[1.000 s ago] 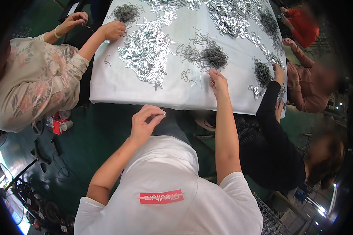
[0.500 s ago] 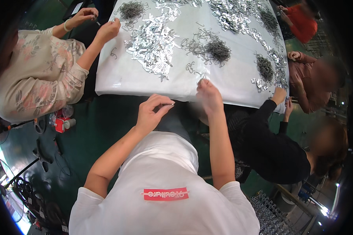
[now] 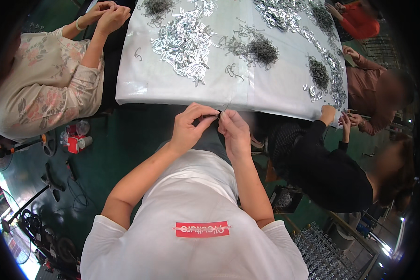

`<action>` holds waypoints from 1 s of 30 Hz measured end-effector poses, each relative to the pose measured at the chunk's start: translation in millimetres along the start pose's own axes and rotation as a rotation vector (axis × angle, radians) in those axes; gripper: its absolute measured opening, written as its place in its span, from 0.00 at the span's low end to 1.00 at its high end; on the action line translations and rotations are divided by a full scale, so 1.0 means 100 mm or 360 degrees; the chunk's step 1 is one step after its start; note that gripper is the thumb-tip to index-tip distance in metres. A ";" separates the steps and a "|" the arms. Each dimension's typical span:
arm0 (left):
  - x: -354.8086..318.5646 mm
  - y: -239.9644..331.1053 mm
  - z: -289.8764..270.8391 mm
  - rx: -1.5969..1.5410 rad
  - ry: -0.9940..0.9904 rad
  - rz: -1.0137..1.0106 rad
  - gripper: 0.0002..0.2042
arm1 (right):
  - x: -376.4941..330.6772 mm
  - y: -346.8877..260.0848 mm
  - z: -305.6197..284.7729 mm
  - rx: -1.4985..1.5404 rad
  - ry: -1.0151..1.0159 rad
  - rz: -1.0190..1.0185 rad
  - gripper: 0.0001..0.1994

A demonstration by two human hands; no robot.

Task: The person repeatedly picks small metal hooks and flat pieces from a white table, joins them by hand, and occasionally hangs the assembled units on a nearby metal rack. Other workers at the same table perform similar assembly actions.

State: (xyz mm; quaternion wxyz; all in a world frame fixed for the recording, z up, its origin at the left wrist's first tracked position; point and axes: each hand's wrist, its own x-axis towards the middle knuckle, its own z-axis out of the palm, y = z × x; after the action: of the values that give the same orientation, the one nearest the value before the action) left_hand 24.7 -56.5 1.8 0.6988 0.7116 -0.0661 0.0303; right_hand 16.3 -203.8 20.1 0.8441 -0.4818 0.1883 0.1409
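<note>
Just off the near table edge, my two hands meet at their fingertips. My left hand (image 3: 187, 129) pinches a small metal piece, mostly hidden by the fingers. My right hand (image 3: 236, 134) is closed on a thin bent wire hook (image 3: 226, 108), whose end sticks up past the fingertips. Wire and metal piece touch or nearly touch; I cannot tell which. On the white-covered table (image 3: 149, 91) beyond lie a few loose wire hooks (image 3: 232, 71), a tangled pile of wire hooks (image 3: 264, 51) and a heap of flat silvery metal pieces (image 3: 184, 49).
At the left, a person in a flowered top (image 3: 46, 84) works with both hands raised. A person in black (image 3: 317, 163) sits close on my right, by another wire pile (image 3: 318, 74). Two more people are along the right side. A red-and-white object (image 3: 77, 142) is on the green floor.
My right hand has drawn back from the table edge with the wire hook and come to my left hand. My left hand has shifted slightly right and up.
</note>
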 end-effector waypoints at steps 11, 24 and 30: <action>0.05 -0.02 0.05 0.0074 0.0005 -0.0012 0.10 | 0.05 0.05 0.00 -0.0039 0.0062 -0.0058 0.06; 0.49 -0.83 -0.25 0.0940 0.0190 0.0125 0.10 | 0.11 0.29 0.01 -0.0501 -0.0008 -0.0852 0.02; 0.73 -1.14 -0.19 0.1428 0.0114 -0.0066 0.09 | 0.10 0.33 -0.01 -0.0521 -0.0008 -0.0840 0.02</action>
State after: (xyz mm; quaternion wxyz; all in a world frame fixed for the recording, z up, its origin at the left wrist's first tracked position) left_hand 113.3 -39.7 -100.3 0.3235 0.9439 -0.0079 0.0666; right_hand 11.4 -187.4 -9.8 0.7632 -0.6433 0.0294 -0.0535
